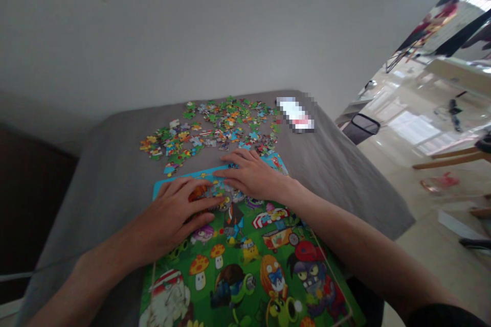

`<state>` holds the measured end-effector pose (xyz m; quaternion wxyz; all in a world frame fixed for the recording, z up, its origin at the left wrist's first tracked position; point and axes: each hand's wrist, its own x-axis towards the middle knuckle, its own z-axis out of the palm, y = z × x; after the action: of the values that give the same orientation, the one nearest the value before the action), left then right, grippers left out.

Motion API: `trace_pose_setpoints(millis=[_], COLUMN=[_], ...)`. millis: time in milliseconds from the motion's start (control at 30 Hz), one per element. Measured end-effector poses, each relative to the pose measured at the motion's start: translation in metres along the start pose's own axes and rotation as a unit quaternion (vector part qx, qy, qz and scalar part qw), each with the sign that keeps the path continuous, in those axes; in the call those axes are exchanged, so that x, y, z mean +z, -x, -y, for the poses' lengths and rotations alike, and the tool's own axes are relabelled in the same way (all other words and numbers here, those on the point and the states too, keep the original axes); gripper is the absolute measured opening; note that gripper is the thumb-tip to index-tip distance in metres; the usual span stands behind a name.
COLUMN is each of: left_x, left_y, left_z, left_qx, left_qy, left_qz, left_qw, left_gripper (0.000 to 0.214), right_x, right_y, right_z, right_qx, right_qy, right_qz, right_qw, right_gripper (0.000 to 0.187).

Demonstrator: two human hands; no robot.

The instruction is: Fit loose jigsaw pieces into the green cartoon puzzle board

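Note:
A partly assembled jigsaw puzzle (pixel 245 265) lies at the near edge of the grey cloth-covered table (pixel 337 173), showing bright cartoon plants, mushrooms and a zombie on green. Its far part is a blue border strip (pixel 184 180). My left hand (pixel 172 214) lies flat on the pieces at the puzzle's far left, fingers spread. My right hand (pixel 253 176) rests just beyond it, fingertips almost meeting the left hand. Neither hand visibly holds a piece. A heap of loose puzzle pieces (pixel 207 130) spreads across the cloth just beyond both hands.
A pixelated white and red object (pixel 295 115) lies at the table's far right corner. A pale wall rises behind the table. To the right, below the table edge, are a glossy tiled floor (pixel 414 133) and wooden chair legs (pixel 448 158).

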<state>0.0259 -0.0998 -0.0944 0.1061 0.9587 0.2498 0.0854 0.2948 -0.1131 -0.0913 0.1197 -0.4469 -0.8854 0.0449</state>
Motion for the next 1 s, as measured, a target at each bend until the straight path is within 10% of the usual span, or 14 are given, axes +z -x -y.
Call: trace_pose_setpoints(millis=[733, 1000], left_x=[-0.013, -0.023], left_y=[-0.002, 0.004], left_z=[0.003, 0.007], left_qx=[-0.019, -0.005], left_qy=[0.029, 0.035], left_qz=[-0.001, 0.031], left_qw=[0.999, 0.999], left_gripper=[0.036, 0.035], right_x=[-0.003, -0.018], right_y=[0.004, 0.012], right_z=[-0.006, 0.007], right_qx=[-0.02, -0.14], right_qy=[-0.054, -0.052], right_qz=[-0.044, 0.034], right_qw=[0.997, 0.988], right_gripper=[0.033, 0.026])
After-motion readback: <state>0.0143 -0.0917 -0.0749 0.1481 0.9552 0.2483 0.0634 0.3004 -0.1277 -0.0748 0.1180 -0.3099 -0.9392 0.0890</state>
